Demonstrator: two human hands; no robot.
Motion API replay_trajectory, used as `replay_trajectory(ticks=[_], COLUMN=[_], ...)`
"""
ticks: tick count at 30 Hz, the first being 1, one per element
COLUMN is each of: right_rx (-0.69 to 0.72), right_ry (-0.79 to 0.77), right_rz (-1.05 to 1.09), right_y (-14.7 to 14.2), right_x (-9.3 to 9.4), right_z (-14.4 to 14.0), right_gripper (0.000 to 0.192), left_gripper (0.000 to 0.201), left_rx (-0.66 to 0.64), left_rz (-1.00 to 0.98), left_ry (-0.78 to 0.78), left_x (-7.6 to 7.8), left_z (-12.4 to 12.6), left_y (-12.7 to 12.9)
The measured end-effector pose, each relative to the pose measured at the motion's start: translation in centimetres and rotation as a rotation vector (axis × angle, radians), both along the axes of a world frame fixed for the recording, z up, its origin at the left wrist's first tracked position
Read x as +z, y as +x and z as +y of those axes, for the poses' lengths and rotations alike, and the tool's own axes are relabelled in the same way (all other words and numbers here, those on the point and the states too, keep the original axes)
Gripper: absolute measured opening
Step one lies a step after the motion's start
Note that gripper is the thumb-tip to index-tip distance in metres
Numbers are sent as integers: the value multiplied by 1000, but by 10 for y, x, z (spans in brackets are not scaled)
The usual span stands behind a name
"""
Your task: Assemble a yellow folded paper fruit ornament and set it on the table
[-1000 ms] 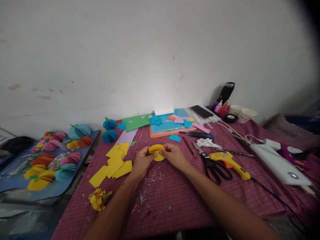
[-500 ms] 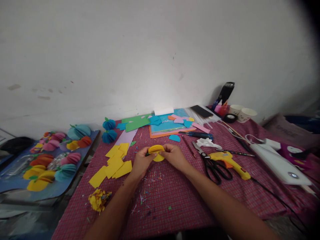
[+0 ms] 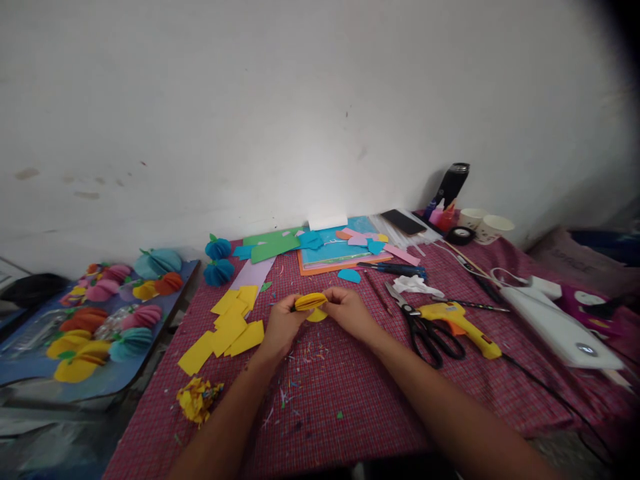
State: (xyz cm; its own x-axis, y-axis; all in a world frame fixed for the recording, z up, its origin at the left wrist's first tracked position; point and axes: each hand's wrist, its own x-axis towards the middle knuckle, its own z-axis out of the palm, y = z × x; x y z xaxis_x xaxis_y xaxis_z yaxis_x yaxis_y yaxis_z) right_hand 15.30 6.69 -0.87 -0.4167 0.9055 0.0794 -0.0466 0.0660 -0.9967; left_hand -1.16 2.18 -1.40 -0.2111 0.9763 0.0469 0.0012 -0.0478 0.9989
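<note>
The left hand (image 3: 285, 325) and right hand (image 3: 351, 313) are pinching opposite edges of a layered yellow paper stack (image 3: 310, 302) over the checked cloth (image 3: 360, 400). One round leaf (image 3: 317, 315) is showing below (its attachment is perhaps hiding in the blur). Uneven pulling could be creasing or tearing leaves; a slackening pinch, misaligning them.

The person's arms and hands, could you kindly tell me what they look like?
The left forearm and right forearm are bare, with no sleeve or watch in view. The left hand and right hand wear no gloves; I cannot tell about rings.
</note>
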Motion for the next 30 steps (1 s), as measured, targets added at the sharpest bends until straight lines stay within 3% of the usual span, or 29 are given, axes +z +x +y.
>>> replay_trajectory(ticks=[6, 12, 18, 24, 30], right_rx=[19, 14, -27, -9, -15], right_ry=[-107, -94, -148, -317, -335], right_rz=[-4, -20, 50, 150, 178], right_y=[5, 6, 6, 6, 5], right_x=[7, 10, 10, 12, 16], right_z=[1, 1, 3, 1, 0], right_gripper=[18, 17, 22, 35, 25], left_gripper=[25, 30, 40, 32, 27], left_rx=[2, -4, -61, -39, -21], left_rz=[-50, -64, -296, -454, -548], left_ry=[-29, -22, -31, -125, -203], left_x=[-1, -4, 8, 14, 18], left_z=[0, 1, -1, -3, -1], left_y=[-1, -1, 2, 2, 3])
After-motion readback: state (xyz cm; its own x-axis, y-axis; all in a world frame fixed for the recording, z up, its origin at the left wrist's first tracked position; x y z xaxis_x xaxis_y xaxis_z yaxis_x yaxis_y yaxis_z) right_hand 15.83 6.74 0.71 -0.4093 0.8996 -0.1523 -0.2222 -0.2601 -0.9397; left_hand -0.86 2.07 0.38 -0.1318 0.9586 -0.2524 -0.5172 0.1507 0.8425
